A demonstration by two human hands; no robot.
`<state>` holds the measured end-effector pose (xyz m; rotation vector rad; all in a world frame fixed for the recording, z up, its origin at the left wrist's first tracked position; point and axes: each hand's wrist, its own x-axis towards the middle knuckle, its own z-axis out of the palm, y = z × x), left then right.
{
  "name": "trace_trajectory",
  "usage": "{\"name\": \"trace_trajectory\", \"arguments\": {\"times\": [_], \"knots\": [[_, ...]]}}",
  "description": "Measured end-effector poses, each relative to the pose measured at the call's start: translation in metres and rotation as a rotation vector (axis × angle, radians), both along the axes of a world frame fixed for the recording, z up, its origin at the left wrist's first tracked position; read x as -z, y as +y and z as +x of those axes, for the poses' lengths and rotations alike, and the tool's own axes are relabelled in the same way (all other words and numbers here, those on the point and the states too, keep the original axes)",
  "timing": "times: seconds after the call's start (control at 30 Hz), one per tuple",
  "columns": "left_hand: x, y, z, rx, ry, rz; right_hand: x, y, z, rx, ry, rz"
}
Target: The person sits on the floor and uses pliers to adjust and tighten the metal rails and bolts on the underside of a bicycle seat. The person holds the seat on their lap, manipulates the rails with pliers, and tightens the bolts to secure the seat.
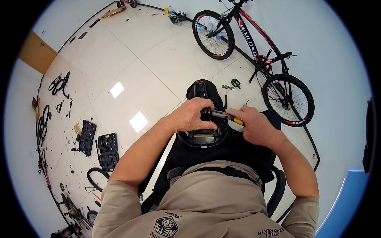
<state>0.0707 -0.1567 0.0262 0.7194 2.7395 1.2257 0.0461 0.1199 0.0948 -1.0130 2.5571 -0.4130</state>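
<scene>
A black bicycle saddle lies across my lap, its underside facing up, the narrow nose pointing away from me. My left hand is closed over its middle, gripping a short black cylindrical part, perhaps the seat clamp; the fingers hide much of it. In my right hand is a pair of pliers with yellow-and-black handles. Their metal jaws point left and meet the black part; whether they bite on it, I cannot tell.
A black-and-red bicycle leans at the right wall. Beyond my knees lie a hammer and a pedal. Tool cases lie open at left, near scattered bicycle parts. A black basket stands at the far wall.
</scene>
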Motion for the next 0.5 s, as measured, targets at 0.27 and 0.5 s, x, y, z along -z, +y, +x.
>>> {"name": "trace_trajectory", "arguments": {"times": [0.27,0.5], "knots": [[-0.001,-0.002,0.000,0.006,0.005,0.033,-0.007,-0.003,0.003,-0.075,0.296,-0.039],[-0.003,-0.002,0.000,0.000,-0.011,0.044,0.007,-0.006,0.004,-0.167,0.668,-0.105]]}}
